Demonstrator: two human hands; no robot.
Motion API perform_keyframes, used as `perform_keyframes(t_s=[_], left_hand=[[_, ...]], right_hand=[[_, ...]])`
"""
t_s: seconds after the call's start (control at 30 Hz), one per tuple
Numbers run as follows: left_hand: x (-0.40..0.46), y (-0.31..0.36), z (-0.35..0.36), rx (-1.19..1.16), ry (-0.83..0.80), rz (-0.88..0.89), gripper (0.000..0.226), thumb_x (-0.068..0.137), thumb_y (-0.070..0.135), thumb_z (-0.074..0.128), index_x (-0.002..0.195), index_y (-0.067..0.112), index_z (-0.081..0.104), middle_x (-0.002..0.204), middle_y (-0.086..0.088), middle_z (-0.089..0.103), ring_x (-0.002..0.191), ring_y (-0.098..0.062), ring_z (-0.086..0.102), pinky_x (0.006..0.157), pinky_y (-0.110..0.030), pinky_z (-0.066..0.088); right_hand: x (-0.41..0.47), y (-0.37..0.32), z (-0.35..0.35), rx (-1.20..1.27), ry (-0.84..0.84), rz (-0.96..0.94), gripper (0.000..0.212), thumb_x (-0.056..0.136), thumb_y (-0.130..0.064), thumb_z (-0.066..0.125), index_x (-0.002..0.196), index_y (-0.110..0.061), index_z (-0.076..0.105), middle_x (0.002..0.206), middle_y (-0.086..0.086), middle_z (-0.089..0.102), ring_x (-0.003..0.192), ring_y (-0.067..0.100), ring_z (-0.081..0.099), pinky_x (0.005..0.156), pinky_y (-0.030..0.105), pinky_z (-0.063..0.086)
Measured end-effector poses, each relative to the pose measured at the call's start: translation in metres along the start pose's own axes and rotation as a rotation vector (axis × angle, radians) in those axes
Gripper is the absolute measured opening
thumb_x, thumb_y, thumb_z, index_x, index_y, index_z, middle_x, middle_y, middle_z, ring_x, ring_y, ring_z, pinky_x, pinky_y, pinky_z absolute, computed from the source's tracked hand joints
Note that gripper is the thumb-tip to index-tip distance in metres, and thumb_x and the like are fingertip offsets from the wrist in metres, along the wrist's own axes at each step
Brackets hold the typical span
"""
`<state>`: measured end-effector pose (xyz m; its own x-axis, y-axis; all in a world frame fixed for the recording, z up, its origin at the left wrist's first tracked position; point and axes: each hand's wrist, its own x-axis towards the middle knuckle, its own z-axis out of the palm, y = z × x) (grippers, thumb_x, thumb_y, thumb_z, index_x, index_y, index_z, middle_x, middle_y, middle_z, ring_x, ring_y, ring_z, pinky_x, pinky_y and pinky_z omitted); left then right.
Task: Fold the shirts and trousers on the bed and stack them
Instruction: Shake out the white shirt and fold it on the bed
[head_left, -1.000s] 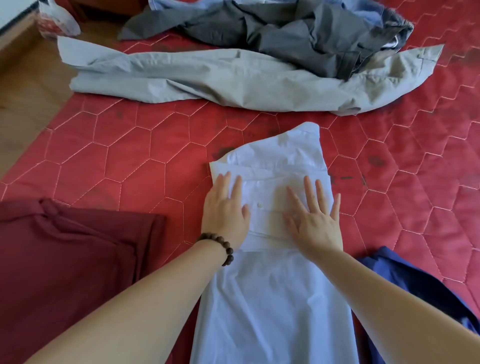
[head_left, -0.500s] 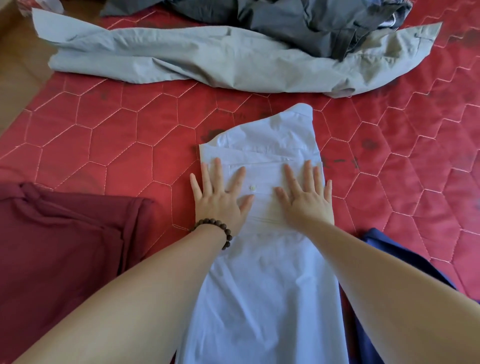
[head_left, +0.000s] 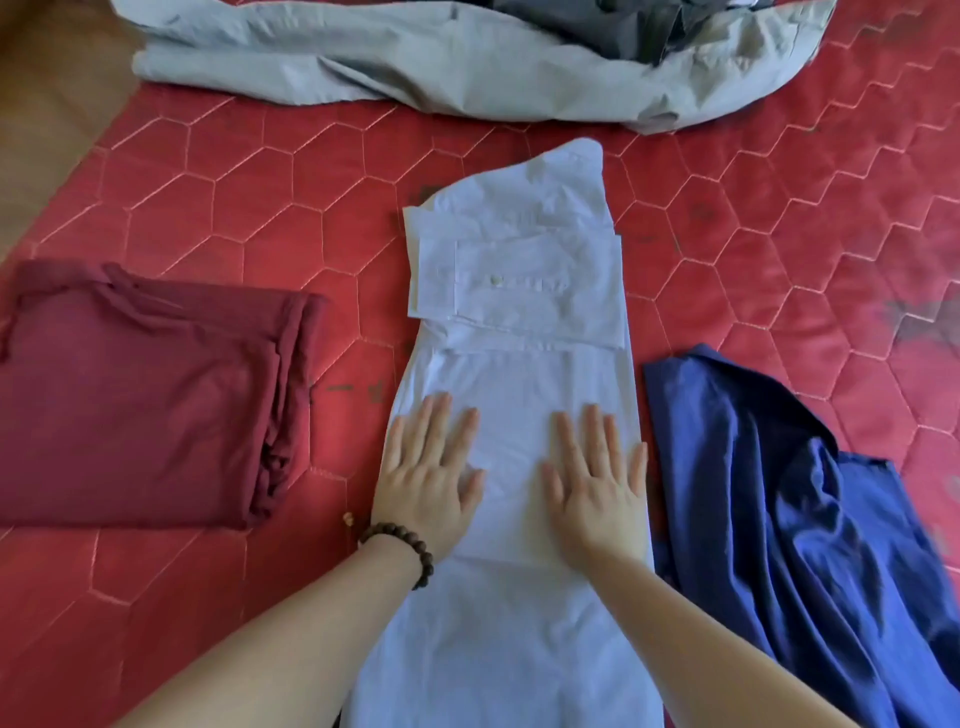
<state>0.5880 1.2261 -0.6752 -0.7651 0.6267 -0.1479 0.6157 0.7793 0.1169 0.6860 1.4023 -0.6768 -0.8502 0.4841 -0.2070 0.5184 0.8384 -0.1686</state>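
A pale blue shirt lies lengthwise on the red quilted bed, folded into a narrow strip with its sleeves and cuff laid across the upper part. My left hand, with a bead bracelet at the wrist, presses flat on the left side of the strip's middle. My right hand presses flat beside it on the right side. All fingers are straight. A folded maroon garment rests to the left. A crumpled dark blue garment lies to the right.
Light grey trousers stretch across the far side of the bed, with a dark grey garment heaped on them. The bed's left edge meets a wooden floor.
Both hands have slid down the pale blue shirt toward me, from the folded sleeves to its middle. The view has tilted down, showing more of the maroon and dark blue garments.
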Motion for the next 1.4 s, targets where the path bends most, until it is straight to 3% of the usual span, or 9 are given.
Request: perform_keyframes(t_s=[0.17, 0.33, 0.67, 0.77, 0.93, 1.2, 1.3, 1.37, 1.4], left_hand=[[-0.048, -0.018, 0.002, 0.010, -0.015, -0.040, 0.066, 0.092, 0.048, 0.028, 0.151, 0.020, 0.025, 0.160, -0.007, 0.015, 0.148, -0.025, 0.010, 0.117, -0.055, 0.013], [-0.099, 0.006, 0.010, 0.013, -0.067, 0.063, 0.071, 0.090, 0.054, 0.032, 0.153, 0.024, 0.020, 0.161, -0.007, 0.013, 0.148, -0.030, 0.006, 0.116, -0.059, 0.010], [-0.174, -0.049, 0.010, 0.059, -0.172, 0.423, 0.068, 0.095, 0.055, 0.029, 0.154, 0.023, 0.014, 0.162, -0.005, 0.009, 0.149, -0.025, 0.008, 0.117, -0.048, 0.014], [-0.175, -0.074, -0.003, 0.103, -0.199, 0.542, 0.061, 0.095, 0.045, 0.032, 0.152, 0.024, 0.021, 0.159, -0.006, 0.018, 0.147, -0.026, 0.017, 0.117, -0.045, 0.015], [-0.171, -0.093, -0.026, 0.200, -0.251, 0.687, 0.083, 0.070, 0.013, 0.073, 0.146, 0.021, 0.039, 0.153, -0.008, 0.033, 0.143, -0.027, 0.028, 0.113, -0.049, 0.031], [-0.156, -0.058, -0.048, -0.103, -0.043, 0.548, 0.034, 0.061, -0.004, 0.079, 0.090, 0.013, 0.077, 0.106, -0.009, 0.072, 0.113, -0.032, 0.062, 0.098, -0.051, 0.046], [-0.137, -0.051, -0.070, -0.462, -0.085, 0.290, 0.030, 0.070, -0.012, 0.066, 0.093, 0.005, 0.074, 0.104, -0.010, 0.071, 0.113, -0.032, 0.061, 0.104, -0.045, 0.040], [-0.109, -0.048, -0.090, -0.769, -0.101, -0.020, 0.029, 0.082, -0.007, 0.056, 0.096, 0.013, 0.071, 0.095, -0.011, 0.071, 0.090, -0.022, 0.063, 0.088, -0.036, 0.048], [-0.089, -0.047, -0.098, -0.905, -0.095, -0.141, 0.025, 0.087, -0.001, 0.053, 0.091, 0.017, 0.070, 0.086, -0.009, 0.070, 0.078, -0.017, 0.059, 0.076, -0.032, 0.048]], right_hand=[[-0.052, 0.017, 0.003, -0.009, -0.067, 0.107, 0.063, 0.092, -0.059, 0.004, 0.150, -0.039, -0.010, 0.161, -0.007, -0.012, 0.145, 0.010, -0.019, 0.117, 0.042, -0.010], [-0.107, -0.009, 0.015, -0.022, -0.101, -0.052, 0.064, 0.094, -0.059, 0.019, 0.150, -0.040, -0.006, 0.160, -0.004, -0.013, 0.147, 0.017, -0.015, 0.115, 0.050, -0.016], [-0.180, 0.040, 0.011, -0.063, -0.165, -0.239, 0.057, 0.097, -0.049, 0.025, 0.152, -0.034, 0.015, 0.160, 0.000, 0.013, 0.148, 0.022, 0.011, 0.118, 0.049, 0.005], [-0.183, 0.070, -0.008, -0.083, -0.213, -0.280, 0.056, 0.098, -0.031, 0.035, 0.151, -0.033, 0.017, 0.159, -0.004, 0.015, 0.147, 0.022, 0.016, 0.118, 0.046, 0.013], [-0.190, 0.108, -0.032, -0.170, -0.265, -0.312, 0.104, 0.067, 0.016, 0.062, 0.150, -0.028, 0.018, 0.159, -0.001, 0.013, 0.146, 0.023, 0.015, 0.119, 0.038, 0.006], [-0.172, 0.072, -0.040, -0.004, -0.110, -0.494, 0.061, 0.059, 0.014, 0.078, 0.115, -0.010, 0.070, 0.128, 0.010, 0.062, 0.122, 0.035, 0.055, 0.105, 0.054, 0.035], [-0.144, 0.054, -0.068, 0.327, -0.108, -0.202, 0.040, 0.072, 0.020, 0.061, 0.100, -0.007, 0.074, 0.099, 0.004, 0.074, 0.101, 0.025, 0.067, 0.104, 0.026, 0.037], [-0.113, 0.047, -0.092, 0.510, -0.122, -0.019, 0.037, 0.080, 0.011, 0.055, 0.088, -0.019, 0.074, 0.083, -0.010, 0.073, 0.082, 0.008, 0.066, 0.081, 0.003, 0.041], [-0.092, 0.045, -0.102, 0.583, -0.154, 0.071, 0.035, 0.084, 0.003, 0.053, 0.080, -0.027, 0.072, 0.075, -0.013, 0.072, 0.072, 0.002, 0.064, 0.069, 0.005, 0.044]])
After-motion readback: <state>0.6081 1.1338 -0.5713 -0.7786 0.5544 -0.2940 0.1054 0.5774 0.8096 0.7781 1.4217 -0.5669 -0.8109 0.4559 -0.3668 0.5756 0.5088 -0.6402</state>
